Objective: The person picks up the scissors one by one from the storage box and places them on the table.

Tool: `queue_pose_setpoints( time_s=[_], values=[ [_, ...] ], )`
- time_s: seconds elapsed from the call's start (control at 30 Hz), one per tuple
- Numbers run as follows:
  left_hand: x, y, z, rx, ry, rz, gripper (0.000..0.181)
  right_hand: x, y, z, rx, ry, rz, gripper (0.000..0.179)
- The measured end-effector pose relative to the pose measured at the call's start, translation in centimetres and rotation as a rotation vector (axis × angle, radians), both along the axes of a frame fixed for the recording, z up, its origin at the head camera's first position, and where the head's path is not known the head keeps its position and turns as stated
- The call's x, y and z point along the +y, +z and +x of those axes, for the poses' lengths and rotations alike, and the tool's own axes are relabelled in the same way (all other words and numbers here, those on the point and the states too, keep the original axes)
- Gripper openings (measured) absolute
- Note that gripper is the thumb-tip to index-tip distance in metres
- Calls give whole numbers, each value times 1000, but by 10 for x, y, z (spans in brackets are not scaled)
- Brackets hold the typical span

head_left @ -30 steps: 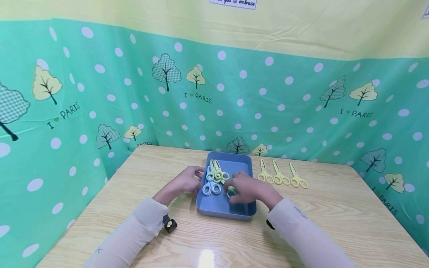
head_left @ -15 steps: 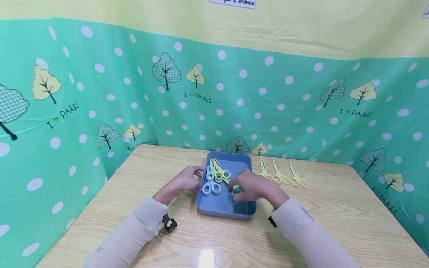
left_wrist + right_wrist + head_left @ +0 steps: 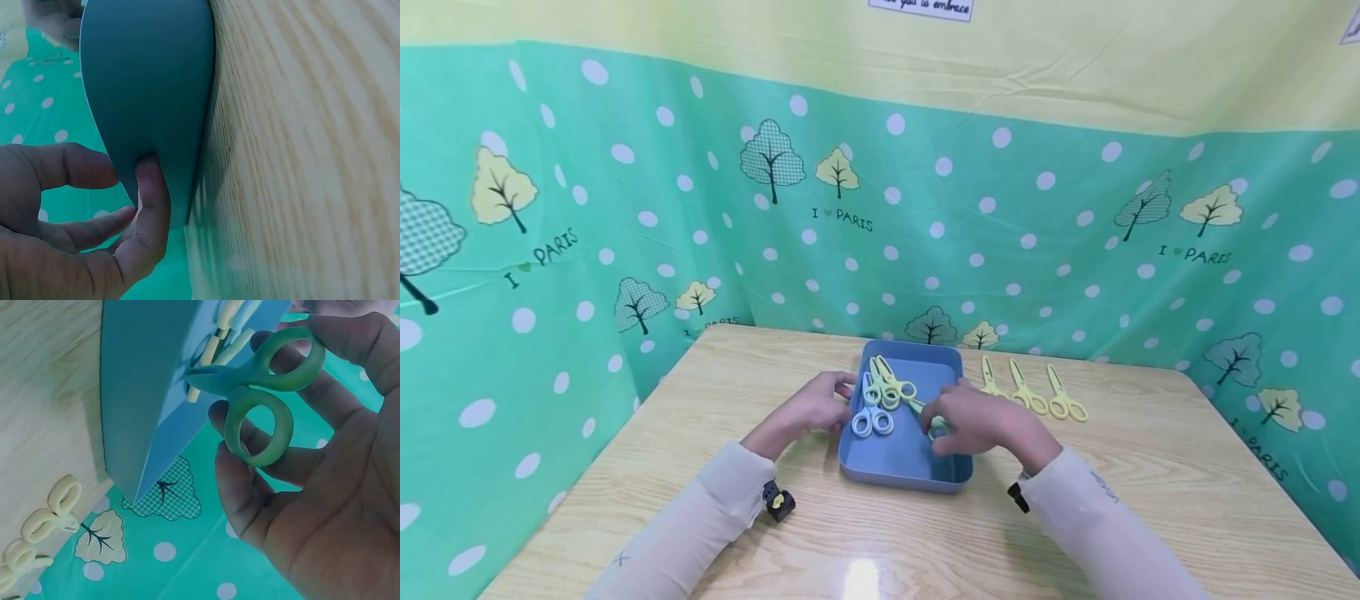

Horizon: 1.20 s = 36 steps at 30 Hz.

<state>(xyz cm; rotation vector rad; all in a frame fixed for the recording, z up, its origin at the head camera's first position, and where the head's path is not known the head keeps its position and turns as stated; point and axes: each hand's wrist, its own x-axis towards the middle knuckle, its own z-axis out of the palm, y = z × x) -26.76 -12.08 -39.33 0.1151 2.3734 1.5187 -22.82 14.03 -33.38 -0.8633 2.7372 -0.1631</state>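
Observation:
My right hand (image 3: 976, 419) pinches a pair of green scissors (image 3: 281, 381) by the finger loops, over the right side of a blue tray (image 3: 887, 462). Its blades point toward the other scissors. At the tray's left wall, my left hand (image 3: 818, 406) grips the rim, one digit pressing the outer face in the left wrist view. Inside the tray, toward the left, lie blue scissors (image 3: 872, 410), pale green scissors (image 3: 876, 371) and yellow scissors (image 3: 887, 368), partly overlapping. My right hand's fingers cover part of the green scissors in the head view.
Three yellow scissors lie in a row right of the tray: a near pair (image 3: 989, 377), a middle pair (image 3: 1019, 379) and a far-right pair (image 3: 1057, 383). All rest on a wooden table (image 3: 1135, 467). A green polka-dot curtain (image 3: 850, 250) hangs behind its back edge.
My right hand has moved right across the tray, drawing the green scissors away from the others, so more of them shows. The left hand stays at the tray's left rim.

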Motion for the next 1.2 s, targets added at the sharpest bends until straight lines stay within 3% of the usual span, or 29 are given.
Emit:
queue_pose_setpoints(
  time_s=[0.27, 0.8, 1.2],
  values=[
    [0, 0, 1, 6, -1, -7, 76, 7, 2, 3, 48, -17, -56, 31],
    [0, -1, 0, 8, -4, 4, 75, 14, -3, 1, 292, -2, -69, 31],
    [0, -2, 0, 4, -4, 0, 75, 28, -14, -7, 369, -136, -120, 30]
  ],
)
